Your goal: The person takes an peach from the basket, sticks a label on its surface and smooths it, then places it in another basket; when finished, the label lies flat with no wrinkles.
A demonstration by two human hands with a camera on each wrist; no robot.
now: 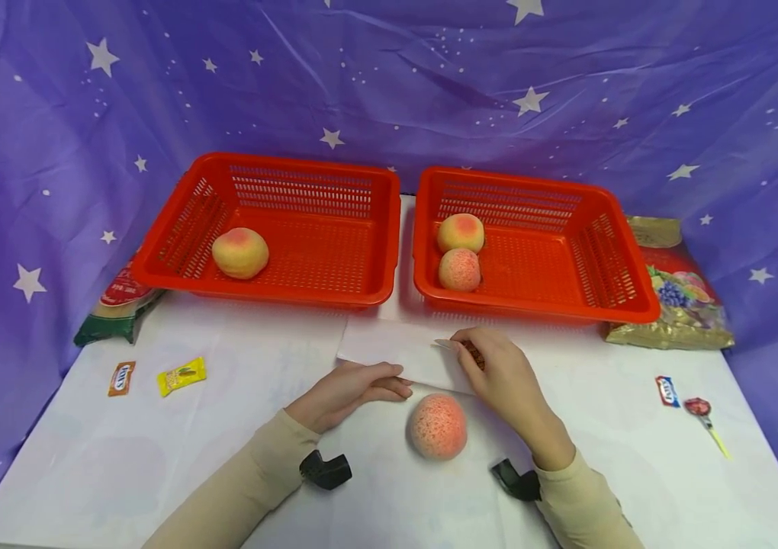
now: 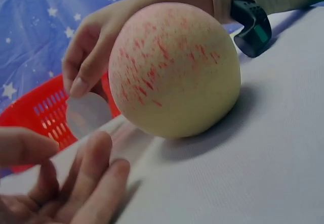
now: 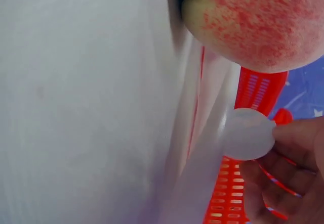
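Fingers of the left hand (image 1: 355,393) are loosely bent and parted, nothing seen held between them; they lie at the near edge of a white sheet (image 1: 389,343), toward its eight o'clock; fingers of the right hand (image 1: 509,381), at three o'clock of the sheet, are curled, thumb and forefinger pinching a pale disc (image 3: 249,134) by its rim; a brown textured patch (image 1: 474,353) shows under that hand, its nature not clear.

Taking the sheet as dial centre, twelve at the far side, items noted left to right: at nine, a green-and-red packet (image 1: 117,309), partly behind the basket, with an orange-wrapped sweet (image 1: 121,379) and a yellow-wrapped sweet (image 1: 181,376) lying apart nearer the viewer; between ten and eleven, the left red basket (image 1: 320,290), one yellow-and-pink peach (image 1: 241,253) lying at its eight o'clock; at five, close to the sheet, a speckled peach (image 1: 438,427) sits on the white table (image 1: 375,511), touched by neither hand; between one and two, the right red basket (image 1: 547,306), two peaches (image 1: 460,271) side by side along its nine o'clock wall; toward two, a gold fruit-print packet (image 1: 684,305); at three, a blue-and-red sweet (image 1: 667,391) and, just beside it, a lollipop (image 1: 699,407), its yellow stick end pointing to five.
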